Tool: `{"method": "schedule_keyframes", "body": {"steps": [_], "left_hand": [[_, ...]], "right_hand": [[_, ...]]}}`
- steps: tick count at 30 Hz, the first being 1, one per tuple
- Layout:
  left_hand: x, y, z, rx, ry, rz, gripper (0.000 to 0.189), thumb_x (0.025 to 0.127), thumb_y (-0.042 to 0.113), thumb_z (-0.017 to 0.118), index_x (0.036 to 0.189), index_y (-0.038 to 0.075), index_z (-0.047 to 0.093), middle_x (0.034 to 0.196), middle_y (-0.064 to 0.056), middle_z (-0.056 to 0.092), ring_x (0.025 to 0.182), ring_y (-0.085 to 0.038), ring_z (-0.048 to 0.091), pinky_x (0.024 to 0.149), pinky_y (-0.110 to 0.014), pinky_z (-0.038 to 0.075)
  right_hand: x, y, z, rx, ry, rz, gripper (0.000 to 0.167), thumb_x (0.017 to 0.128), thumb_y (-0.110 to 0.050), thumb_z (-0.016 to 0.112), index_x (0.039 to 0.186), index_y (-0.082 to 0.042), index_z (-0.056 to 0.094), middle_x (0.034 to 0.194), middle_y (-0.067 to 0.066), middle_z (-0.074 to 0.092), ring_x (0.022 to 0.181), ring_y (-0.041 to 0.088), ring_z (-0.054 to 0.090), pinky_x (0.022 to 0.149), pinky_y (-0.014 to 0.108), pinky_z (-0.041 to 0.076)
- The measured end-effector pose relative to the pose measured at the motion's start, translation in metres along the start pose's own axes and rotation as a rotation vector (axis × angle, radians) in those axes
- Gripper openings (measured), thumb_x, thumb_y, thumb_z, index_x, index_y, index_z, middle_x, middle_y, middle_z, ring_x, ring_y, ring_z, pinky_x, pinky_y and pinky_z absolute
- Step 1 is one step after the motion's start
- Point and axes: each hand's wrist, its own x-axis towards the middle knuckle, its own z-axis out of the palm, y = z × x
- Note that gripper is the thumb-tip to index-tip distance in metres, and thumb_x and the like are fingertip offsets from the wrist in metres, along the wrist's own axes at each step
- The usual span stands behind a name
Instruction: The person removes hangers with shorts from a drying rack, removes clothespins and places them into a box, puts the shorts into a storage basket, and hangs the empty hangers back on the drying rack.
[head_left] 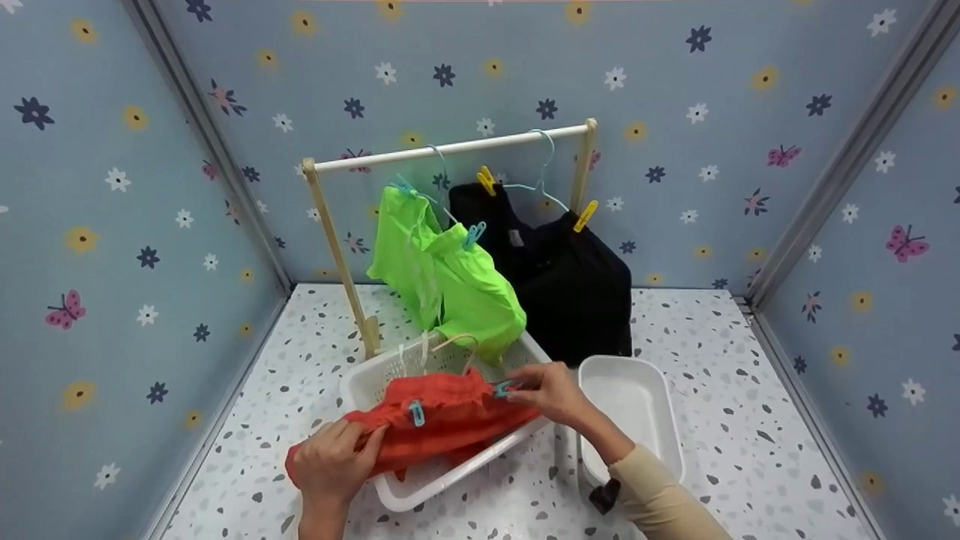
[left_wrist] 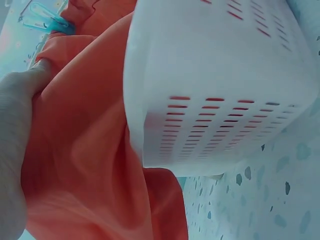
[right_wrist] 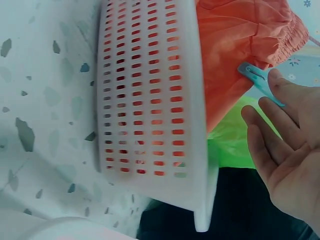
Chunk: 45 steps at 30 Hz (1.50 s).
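Red-orange shorts [head_left: 442, 427] with a gathered waistband lie across the white perforated basket [head_left: 420, 495]. My left hand [head_left: 334, 457] grips the cloth at its left end, thumb on top. With thumb and fingers, my right hand [head_left: 551, 390] pinches a blue clothespin [right_wrist: 257, 77] at the right end of the waistband. Another blue clothespin [head_left: 417, 413] is clipped on the waistband nearer the left hand. A pinkish hanger hook [head_left: 457, 337] rises behind the shorts. In the left wrist view, the shorts [left_wrist: 85, 135] drape over the basket's rim.
Behind the basket stands a rack with a white rail [head_left: 450, 146]. Neon green shorts [head_left: 450, 277] hang there by blue clothespins, beside a black garment [head_left: 577, 292] with yellow clothespins [head_left: 585, 216]. A white tray [head_left: 630, 405] sits right of the basket.
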Motion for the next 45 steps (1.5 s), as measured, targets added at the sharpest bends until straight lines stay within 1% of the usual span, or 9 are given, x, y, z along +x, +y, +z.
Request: {"method": "schedule_keyframes", "body": {"steps": [6, 11, 16, 20, 24, 27, 34, 40, 45], "left_hand": [[-0.001, 0.003, -0.001, -0.001, -0.021, 0.003, 0.025, 0.074, 0.03, 0.077, 0.065, 0.012, 0.064, 0.06, -0.002, 0.06, 0.048, -0.023, 0.056, 0.041, -0.037, 0.044], [0.001, 0.005, -0.001, -0.006, -0.035, 0.007, 0.024, 0.074, 0.03, 0.078, 0.067, 0.011, 0.066, 0.061, -0.003, 0.061, 0.049, -0.022, 0.056, 0.043, -0.036, 0.045], [0.001, 0.005, -0.001, -0.002, -0.042, 0.012, 0.021, 0.075, 0.03, 0.078, 0.069, 0.012, 0.068, 0.062, -0.002, 0.059, 0.049, -0.022, 0.055, 0.042, -0.037, 0.044], [0.0, 0.004, -0.002, -0.008, -0.065, -0.006, 0.02, 0.075, 0.029, 0.079, 0.07, 0.012, 0.07, 0.063, -0.001, 0.06, 0.05, -0.022, 0.056, 0.044, -0.037, 0.046], [-0.001, 0.004, -0.002, -0.013, -0.084, -0.018, 0.019, 0.074, 0.027, 0.08, 0.071, 0.011, 0.071, 0.064, -0.002, 0.063, 0.052, -0.022, 0.059, 0.046, -0.037, 0.048], [-0.002, 0.004, -0.002, -0.016, -0.096, -0.021, 0.019, 0.074, 0.027, 0.081, 0.071, 0.011, 0.072, 0.065, -0.002, 0.065, 0.053, -0.021, 0.06, 0.047, -0.036, 0.049], [-0.003, 0.004, -0.001, -0.021, -0.094, -0.021, 0.021, 0.074, 0.028, 0.08, 0.07, 0.01, 0.07, 0.065, -0.002, 0.065, 0.052, -0.021, 0.06, 0.045, -0.035, 0.048], [0.0, 0.004, 0.0, -0.032, -0.094, -0.015, 0.02, 0.074, 0.027, 0.081, 0.071, 0.01, 0.071, 0.065, -0.002, 0.065, 0.053, -0.021, 0.06, 0.045, -0.035, 0.049], [0.0, 0.003, 0.003, -0.035, -0.097, -0.011, 0.019, 0.074, 0.025, 0.082, 0.071, 0.01, 0.071, 0.065, -0.002, 0.065, 0.053, -0.021, 0.06, 0.045, -0.036, 0.048]], "right_hand": [[-0.005, 0.005, 0.004, 0.032, 0.009, 0.01, 0.014, 0.079, -0.004, 0.079, 0.092, 0.001, 0.076, 0.081, 0.008, 0.072, 0.071, 0.021, 0.066, 0.058, 0.021, 0.049], [-0.007, 0.013, 0.005, 0.006, 0.032, -0.046, 0.011, 0.08, -0.007, 0.079, 0.09, -0.005, 0.078, 0.081, 0.001, 0.072, 0.065, 0.006, 0.061, 0.055, 0.02, 0.047], [-0.011, 0.011, 0.005, 0.0, 0.065, -0.062, 0.009, 0.081, -0.009, 0.079, 0.089, -0.006, 0.079, 0.078, -0.002, 0.072, 0.058, 0.001, 0.051, 0.05, 0.018, 0.04], [-0.015, 0.008, 0.003, 0.031, 0.103, -0.029, 0.008, 0.08, -0.006, 0.078, 0.087, -0.003, 0.077, 0.077, 0.003, 0.071, 0.058, 0.004, 0.051, 0.051, 0.018, 0.04], [-0.019, 0.009, 0.0, 0.061, 0.122, 0.006, 0.012, 0.08, 0.001, 0.077, 0.091, 0.004, 0.074, 0.083, 0.015, 0.071, 0.062, 0.018, 0.06, 0.053, 0.02, 0.045], [-0.024, 0.012, -0.006, 0.051, 0.125, 0.054, 0.017, 0.082, -0.001, 0.076, 0.097, 0.004, 0.073, 0.09, 0.016, 0.071, 0.068, 0.025, 0.065, 0.057, 0.022, 0.049], [-0.035, 0.016, -0.03, -0.009, 0.142, 0.117, 0.025, 0.085, -0.018, 0.077, 0.106, -0.006, 0.071, 0.094, 0.006, 0.07, 0.079, 0.02, 0.068, 0.065, 0.028, 0.053], [-0.042, 0.022, -0.055, -0.009, 0.177, 0.176, 0.021, 0.084, -0.012, 0.076, 0.103, -0.005, 0.069, 0.094, 0.007, 0.069, 0.077, 0.018, 0.068, 0.065, 0.029, 0.054], [-0.048, 0.031, -0.075, -0.017, 0.221, 0.262, 0.032, 0.083, -0.009, 0.076, 0.111, -0.001, 0.066, 0.098, 0.01, 0.069, 0.075, 0.018, 0.068, 0.066, 0.03, 0.054]]}}
